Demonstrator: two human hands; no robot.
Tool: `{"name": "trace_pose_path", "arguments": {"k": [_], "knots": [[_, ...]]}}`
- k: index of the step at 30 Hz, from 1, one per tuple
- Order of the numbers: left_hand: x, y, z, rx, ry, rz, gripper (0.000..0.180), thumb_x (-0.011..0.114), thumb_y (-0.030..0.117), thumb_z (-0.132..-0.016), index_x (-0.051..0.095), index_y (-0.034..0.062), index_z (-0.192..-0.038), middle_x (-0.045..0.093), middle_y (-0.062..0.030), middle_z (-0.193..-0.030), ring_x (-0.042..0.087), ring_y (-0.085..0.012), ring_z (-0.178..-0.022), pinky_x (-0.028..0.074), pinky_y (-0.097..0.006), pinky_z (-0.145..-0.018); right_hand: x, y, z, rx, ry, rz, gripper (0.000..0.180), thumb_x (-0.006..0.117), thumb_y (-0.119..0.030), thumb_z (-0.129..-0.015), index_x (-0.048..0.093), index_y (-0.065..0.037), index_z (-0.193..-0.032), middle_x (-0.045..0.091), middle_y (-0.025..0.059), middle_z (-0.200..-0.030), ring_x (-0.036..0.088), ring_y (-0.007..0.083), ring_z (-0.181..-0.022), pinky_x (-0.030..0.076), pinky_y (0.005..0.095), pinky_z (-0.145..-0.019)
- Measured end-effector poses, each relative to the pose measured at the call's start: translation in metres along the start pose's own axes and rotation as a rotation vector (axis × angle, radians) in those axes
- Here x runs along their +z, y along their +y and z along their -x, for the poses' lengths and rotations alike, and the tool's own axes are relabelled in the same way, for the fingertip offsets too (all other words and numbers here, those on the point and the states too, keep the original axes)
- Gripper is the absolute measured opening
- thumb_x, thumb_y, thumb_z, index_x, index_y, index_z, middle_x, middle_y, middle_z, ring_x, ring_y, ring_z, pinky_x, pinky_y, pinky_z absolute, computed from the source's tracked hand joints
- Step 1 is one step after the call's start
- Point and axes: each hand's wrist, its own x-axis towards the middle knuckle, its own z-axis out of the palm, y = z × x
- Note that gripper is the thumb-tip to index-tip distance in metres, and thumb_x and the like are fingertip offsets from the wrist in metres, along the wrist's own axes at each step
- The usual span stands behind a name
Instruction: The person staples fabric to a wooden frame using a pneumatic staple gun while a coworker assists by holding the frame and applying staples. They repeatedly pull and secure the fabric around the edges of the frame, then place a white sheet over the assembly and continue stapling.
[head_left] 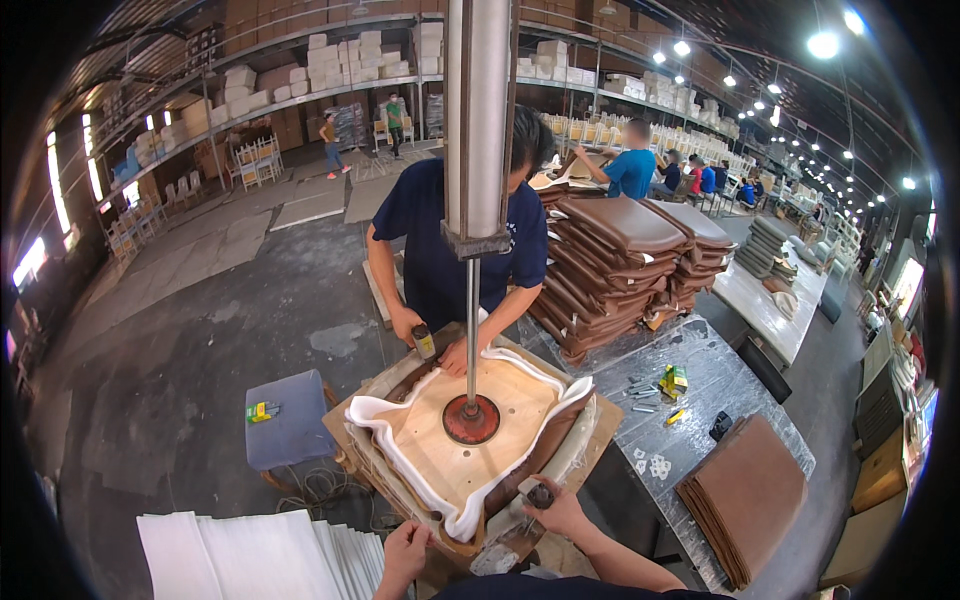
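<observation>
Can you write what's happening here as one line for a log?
left hand: on seat cover edge | right hand: gripping dark tool | press foot: down on plywood seat

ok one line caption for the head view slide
Two people staple brown covering onto a pressed wooden seat base, right hand on a stapler.

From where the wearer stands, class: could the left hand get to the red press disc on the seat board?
Probably yes. The left hand sits at the seat's near edge, and the bare board lies open up to the red disc; only the raised white foam rim intervenes.
</observation>
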Motion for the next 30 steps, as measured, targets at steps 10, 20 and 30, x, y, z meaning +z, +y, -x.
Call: {"name": "trace_pose_path", "arguments": {"k": [10,20,30], "knots": [[0.003,-0.004,-0.001,-0.012,-0.003,0.085,0.025,0.065,0.015,-0.111,0.072,-0.0028,-0.096,0.076,-0.0074,-0.083,0.074,-0.0144,-0.079,0.061,-0.031,-0.077,0.009,0.017,-0.003,-0.127,0.125,0.050,0.083,0.088,-0.051,-0.090,0.050,-0.035,-0.161,0.079,0.0270,-0.122,0.075,0.0493,-0.118,0.062,0.0537,-0.100],[0.001,-0.006,-0.003,-0.012,-0.011,0.075,0.025,0.064,0.015,-0.112,0.072,-0.0026,-0.095,0.076,-0.0071,-0.084,0.074,-0.0143,-0.079,0.061,-0.031,-0.078,0.004,0.004,0.000,-0.045,0.043,-0.034,0.082,0.089,-0.041,-0.089,0.054,-0.025,-0.160,0.072,0.0194,-0.146,0.070,0.0441,-0.130,0.058,0.0513,-0.108],[0.000,-0.006,-0.005,-0.007,-0.011,0.000,0.027,0.064,0.017,-0.112,0.073,-0.0021,-0.095,0.077,-0.0075,-0.084,0.074,-0.0144,-0.079,0.060,-0.031,-0.078,0.007,0.006,0.001,-0.075,0.077,-0.028,0.081,0.089,-0.041,-0.089,0.054,-0.024,-0.159,0.075,0.0224,-0.137,0.072,0.0457,-0.125,0.060,0.0524,-0.105]]}}
